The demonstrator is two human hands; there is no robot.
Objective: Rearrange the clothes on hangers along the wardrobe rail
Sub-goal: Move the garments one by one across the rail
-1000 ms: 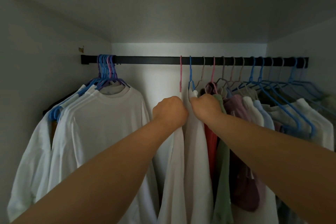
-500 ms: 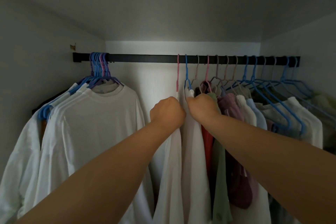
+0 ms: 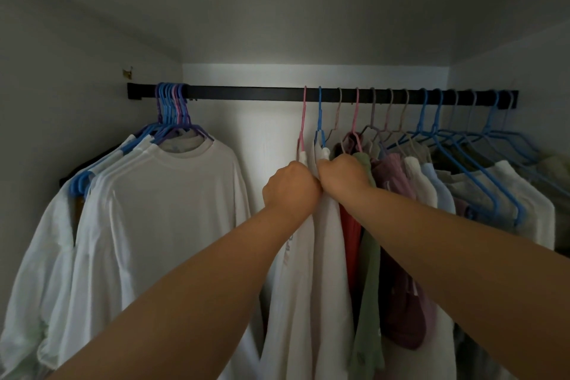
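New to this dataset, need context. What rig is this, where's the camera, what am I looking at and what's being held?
There is no robot here: a person works with two bare hands. The single picture comes from a wide-angle camera worn on the head, looking forward into a wardrobe, so the two forearms reach in from the bottom edge.

A black rail runs across the wardrobe. At its left end hangs a tight bunch of white T-shirts on blue and purple hangers. Then comes a bare stretch of rail, then a spread row of mixed clothes to the right.

The left hand has its grip closed on the white garment under the pink hanger. The right hand grips the white garment on the blue hanger beside it. The fingers are hidden behind the knuckles, so exactly what each pinches is unclear.
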